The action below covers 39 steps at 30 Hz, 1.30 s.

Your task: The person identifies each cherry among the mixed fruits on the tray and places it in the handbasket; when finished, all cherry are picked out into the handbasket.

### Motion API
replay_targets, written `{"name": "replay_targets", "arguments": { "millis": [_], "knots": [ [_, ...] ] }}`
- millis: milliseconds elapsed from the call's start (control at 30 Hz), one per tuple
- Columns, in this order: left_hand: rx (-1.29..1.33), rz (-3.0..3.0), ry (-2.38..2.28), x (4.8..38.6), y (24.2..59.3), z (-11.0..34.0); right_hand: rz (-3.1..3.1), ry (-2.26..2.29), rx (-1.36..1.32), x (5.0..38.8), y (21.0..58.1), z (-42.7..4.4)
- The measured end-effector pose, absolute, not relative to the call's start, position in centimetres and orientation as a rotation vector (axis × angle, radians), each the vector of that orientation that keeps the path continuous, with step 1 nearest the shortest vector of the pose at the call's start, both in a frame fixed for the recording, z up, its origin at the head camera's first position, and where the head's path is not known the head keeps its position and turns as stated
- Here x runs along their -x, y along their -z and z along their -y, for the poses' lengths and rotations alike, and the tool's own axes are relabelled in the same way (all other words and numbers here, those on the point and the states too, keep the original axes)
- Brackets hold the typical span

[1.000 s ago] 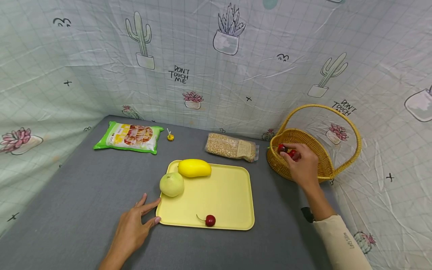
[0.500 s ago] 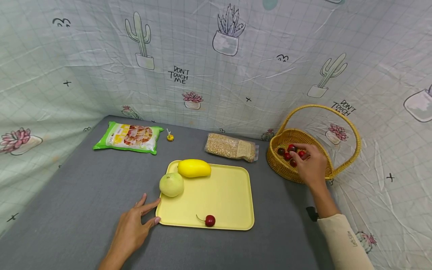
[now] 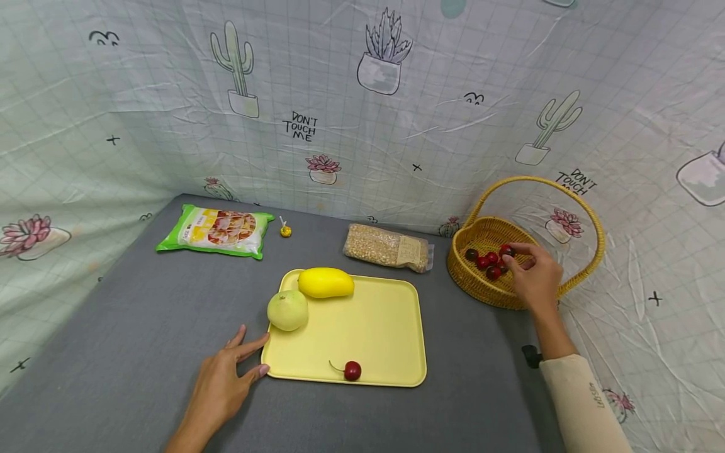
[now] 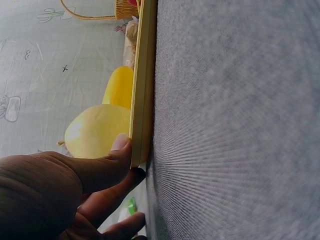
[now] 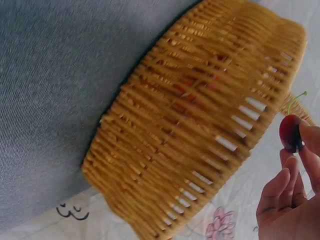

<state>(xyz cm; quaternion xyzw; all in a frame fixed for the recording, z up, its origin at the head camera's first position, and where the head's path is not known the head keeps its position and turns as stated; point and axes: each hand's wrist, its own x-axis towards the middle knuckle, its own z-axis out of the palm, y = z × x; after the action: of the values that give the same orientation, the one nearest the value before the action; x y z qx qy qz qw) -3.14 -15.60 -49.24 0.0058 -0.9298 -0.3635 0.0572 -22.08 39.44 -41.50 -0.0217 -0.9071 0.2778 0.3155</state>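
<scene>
My right hand (image 3: 538,277) pinches a dark red cherry (image 3: 506,250) between thumb and fingertips, over the wicker basket (image 3: 481,286). In the right wrist view the same cherry (image 5: 290,132) shows its green stem, held above the basket's rim. Several more cherries (image 3: 493,272) lie inside the basket. My left hand (image 3: 223,380) touches the left side of the yellow tray (image 3: 362,333) with thumb and index finger, near its front corner. On the tray sit a pale green round fruit (image 3: 287,309), a yellow mango (image 3: 325,282) and one stemmed cherry (image 3: 352,370).
Behind the tray lies a clear bag of pale grains (image 3: 385,245). A green-edged printed packet (image 3: 218,231) and a small yellow-wrapped lollipop (image 3: 286,230) rest at the back left. A patterned cloth stands around the grey table (image 3: 141,327). The basket's tall handle (image 3: 600,239) arches up.
My right hand has shifted rightward across the basket with the cherry in its fingertips, uncovering more cherries inside. My left hand and the tray have stayed in place.
</scene>
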Motion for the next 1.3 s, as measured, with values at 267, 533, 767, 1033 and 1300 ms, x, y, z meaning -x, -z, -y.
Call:
{"name": "replay_targets", "arguments": {
  "millis": [267,533,767,1033,1300],
  "knots": [
    [-0.025,2.832,1.104,3.1,49.3,15.6,2.484,-0.766,0.178,22.8,41.8,-41.2],
    [-0.041,2.850,1.110,3.2,49.3,15.6,2.542,-0.797,0.246,23.4,42.2,-42.3],
    [-0.036,2.848,1.103,3.2,49.3,15.6,2.592,-0.807,0.277,24.2,42.5,-42.6],
    [-0.026,2.835,1.089,3.2,49.3,15.5,2.647,-0.781,0.263,25.2,43.1,-43.4],
    [-0.035,2.846,1.088,3.2,49.2,15.5,2.745,-0.773,0.301,25.3,43.4,-43.9]
  ]
}}
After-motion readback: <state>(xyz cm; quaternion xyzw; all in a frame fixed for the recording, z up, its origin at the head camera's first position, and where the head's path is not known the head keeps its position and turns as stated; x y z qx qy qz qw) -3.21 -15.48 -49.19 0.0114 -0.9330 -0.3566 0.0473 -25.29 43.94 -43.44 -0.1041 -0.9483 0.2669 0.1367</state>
